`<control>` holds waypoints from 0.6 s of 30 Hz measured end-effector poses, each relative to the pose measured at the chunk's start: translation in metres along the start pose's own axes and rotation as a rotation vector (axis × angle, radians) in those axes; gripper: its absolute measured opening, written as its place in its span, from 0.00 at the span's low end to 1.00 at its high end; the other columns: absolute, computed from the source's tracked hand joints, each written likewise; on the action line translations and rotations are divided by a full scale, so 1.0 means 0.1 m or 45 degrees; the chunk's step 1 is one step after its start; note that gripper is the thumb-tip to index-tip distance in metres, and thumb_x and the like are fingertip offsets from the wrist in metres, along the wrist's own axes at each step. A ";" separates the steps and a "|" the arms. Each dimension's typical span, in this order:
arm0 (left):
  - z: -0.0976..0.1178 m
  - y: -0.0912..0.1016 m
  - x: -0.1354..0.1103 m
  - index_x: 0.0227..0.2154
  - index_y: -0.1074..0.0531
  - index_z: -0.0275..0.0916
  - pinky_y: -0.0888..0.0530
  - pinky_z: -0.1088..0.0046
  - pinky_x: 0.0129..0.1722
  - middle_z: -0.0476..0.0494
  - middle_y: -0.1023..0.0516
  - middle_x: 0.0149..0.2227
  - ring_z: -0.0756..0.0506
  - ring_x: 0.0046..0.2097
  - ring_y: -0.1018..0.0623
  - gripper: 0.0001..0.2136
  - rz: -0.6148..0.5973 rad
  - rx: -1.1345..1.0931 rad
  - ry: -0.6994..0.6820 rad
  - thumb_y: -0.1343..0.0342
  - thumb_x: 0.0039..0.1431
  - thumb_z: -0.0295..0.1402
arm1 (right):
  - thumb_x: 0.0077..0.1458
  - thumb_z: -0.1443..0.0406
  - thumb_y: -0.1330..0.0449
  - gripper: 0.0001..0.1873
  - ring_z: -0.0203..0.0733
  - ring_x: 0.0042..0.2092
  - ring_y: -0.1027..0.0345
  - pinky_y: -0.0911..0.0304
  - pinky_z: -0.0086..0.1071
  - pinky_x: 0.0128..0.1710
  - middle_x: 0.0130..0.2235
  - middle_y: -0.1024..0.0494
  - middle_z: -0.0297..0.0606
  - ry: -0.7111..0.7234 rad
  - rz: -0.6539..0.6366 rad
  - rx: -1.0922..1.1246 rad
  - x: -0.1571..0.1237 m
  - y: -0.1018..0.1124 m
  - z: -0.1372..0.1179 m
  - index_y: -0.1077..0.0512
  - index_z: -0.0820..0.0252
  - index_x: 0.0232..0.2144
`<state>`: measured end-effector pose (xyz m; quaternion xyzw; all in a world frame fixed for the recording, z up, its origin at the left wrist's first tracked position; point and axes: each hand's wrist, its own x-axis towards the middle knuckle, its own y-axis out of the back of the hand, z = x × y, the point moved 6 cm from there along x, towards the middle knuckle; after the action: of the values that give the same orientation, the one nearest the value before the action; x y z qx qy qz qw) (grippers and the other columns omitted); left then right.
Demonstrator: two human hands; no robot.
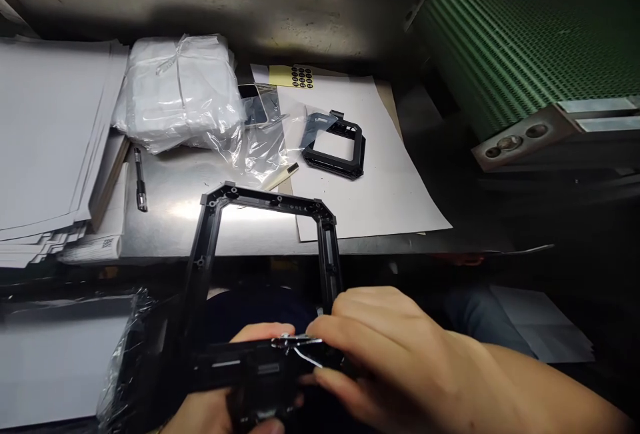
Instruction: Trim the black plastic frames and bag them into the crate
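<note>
My left hand point(203, 413) grips a black plastic frame point(277, 199) by its near edge, fingers wrapped around a block-like part there. The frame is tilted up, its open middle facing me. My right hand point(387, 334) is closed on a small pair of nippers point(295, 341), with its silver jaws against or very close to the frame's near bar. I cannot tell whether the jaws touch the plastic. Dark shadow hides much of the near bar. A second black frame point(357, 154) lies farther off on a white sheet point(385, 197), partly under clear film.
A tied stack of clear plastic bags point(175, 97) sits at the back, near a black pen point(140, 181). Paper stacks point(50, 134) fill the left. A yellow label sheet point(281, 76) lies at the back. At right stands a green conveyor belt point(510, 47) with a metal end.
</note>
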<state>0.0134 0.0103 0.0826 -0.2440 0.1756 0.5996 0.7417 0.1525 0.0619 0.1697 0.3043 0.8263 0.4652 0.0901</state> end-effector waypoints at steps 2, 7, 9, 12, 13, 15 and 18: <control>0.00 -0.04 0.01 0.40 0.32 0.50 0.30 0.68 0.40 0.47 0.28 0.44 0.40 0.41 0.28 0.20 -0.181 0.093 -0.053 0.40 0.40 0.32 | 0.53 0.65 0.50 0.06 0.31 0.23 0.45 0.46 0.27 0.24 0.22 0.35 0.31 0.005 0.003 -0.006 0.02 -0.01 -0.02 0.36 0.63 0.29; 0.05 -0.20 0.00 0.49 0.40 0.44 0.31 0.63 0.41 0.41 0.26 0.40 0.40 0.38 0.26 0.22 -0.501 -0.010 -0.041 0.48 0.49 0.33 | 0.51 0.66 0.46 0.03 0.31 0.23 0.44 0.46 0.26 0.24 0.22 0.37 0.29 0.032 0.021 -0.044 0.07 0.00 -0.07 0.38 0.61 0.29; 0.06 -0.20 0.01 0.50 0.41 0.43 0.31 0.63 0.41 0.41 0.25 0.39 0.39 0.38 0.26 0.24 -0.438 -0.018 -0.042 0.47 0.47 0.33 | 0.51 0.66 0.47 0.03 0.31 0.23 0.44 0.46 0.26 0.23 0.21 0.37 0.29 0.050 0.030 -0.073 0.08 -0.01 -0.08 0.38 0.60 0.28; 0.05 -0.20 0.01 0.50 0.42 0.43 0.31 0.64 0.40 0.41 0.25 0.38 0.40 0.37 0.26 0.26 -0.367 -0.073 -0.036 0.45 0.45 0.36 | 0.53 0.68 0.51 0.03 0.32 0.23 0.43 0.46 0.26 0.22 0.22 0.35 0.31 0.053 0.021 0.020 0.08 -0.03 -0.06 0.38 0.63 0.30; 0.04 -0.20 0.01 0.50 0.42 0.43 0.30 0.64 0.39 0.41 0.24 0.38 0.40 0.36 0.26 0.26 -0.367 -0.114 -0.021 0.45 0.45 0.38 | 0.53 0.70 0.51 0.03 0.31 0.24 0.42 0.45 0.25 0.23 0.23 0.34 0.32 0.041 0.001 0.144 0.08 -0.04 -0.05 0.38 0.64 0.31; 0.02 -0.24 0.00 0.50 0.42 0.43 0.30 0.65 0.39 0.41 0.24 0.37 0.40 0.37 0.26 0.27 -0.404 -0.198 0.011 0.46 0.45 0.40 | 0.54 0.71 0.53 0.04 0.29 0.25 0.41 0.44 0.22 0.24 0.24 0.33 0.31 -0.025 0.020 0.422 0.07 -0.02 0.02 0.39 0.64 0.33; -0.01 -0.25 -0.01 0.50 0.41 0.42 0.31 0.65 0.41 0.41 0.24 0.37 0.41 0.39 0.26 0.27 -0.411 -0.275 0.072 0.46 0.45 0.41 | 0.54 0.69 0.51 0.04 0.28 0.23 0.43 0.46 0.22 0.23 0.22 0.37 0.29 -0.145 0.113 0.480 0.03 0.02 0.12 0.38 0.64 0.34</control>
<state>0.0374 0.0053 0.0857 -0.3639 0.0894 0.4813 0.7924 0.1564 0.0729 0.1652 0.3777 0.8781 0.2880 0.0576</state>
